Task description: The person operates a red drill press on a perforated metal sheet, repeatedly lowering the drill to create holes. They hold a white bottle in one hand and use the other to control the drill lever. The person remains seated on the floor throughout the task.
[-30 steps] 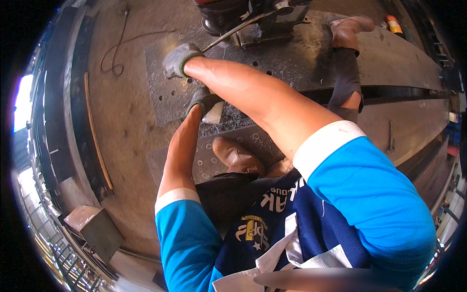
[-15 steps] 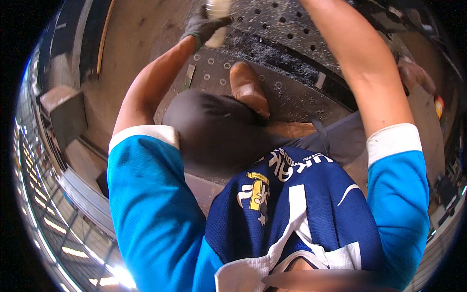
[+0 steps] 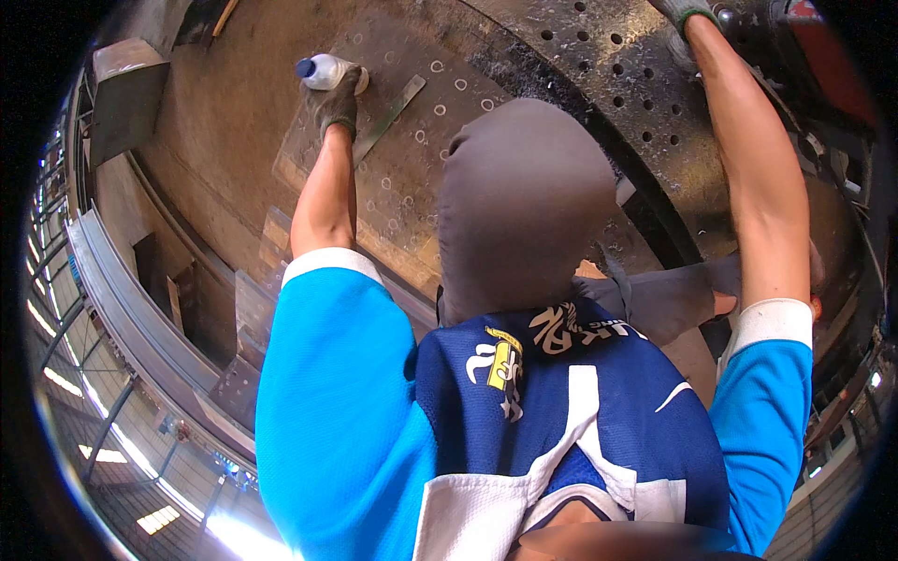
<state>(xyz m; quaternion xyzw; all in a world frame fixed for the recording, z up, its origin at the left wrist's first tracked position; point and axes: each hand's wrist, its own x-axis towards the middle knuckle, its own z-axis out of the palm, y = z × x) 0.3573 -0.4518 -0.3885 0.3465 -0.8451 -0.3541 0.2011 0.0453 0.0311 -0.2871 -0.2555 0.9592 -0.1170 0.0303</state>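
Note:
Low over the steel plate (image 3: 374,192) at the left, my left hand (image 3: 334,105), in a grey work glove, is closed around a white plastic bottle (image 3: 327,71). The bottle lies sideways, its blue cap pointing left. A thin flat metal strip (image 3: 393,120) rests on the plate just right of that hand. Reaching far to the upper right, my gloved right hand (image 3: 681,37) is cut off by the picture's top edge. Beside it are a dark rounded part and a red machine body (image 3: 837,51). The right fingers are mostly out of sight, so their grip is unclear.
A perforated metal table (image 3: 617,70), strewn with metal shavings, spans the top right. Its dark curved edge (image 3: 561,84) runs down past my raised knee (image 3: 524,196). A box-like metal piece (image 3: 129,103) stands at far left, above long steel profiles (image 3: 140,299).
My left hand has carried the bottle left and down, away from the perforated table to above the steel plate. My knee has risen over the boot, and my right hand now partly shows.

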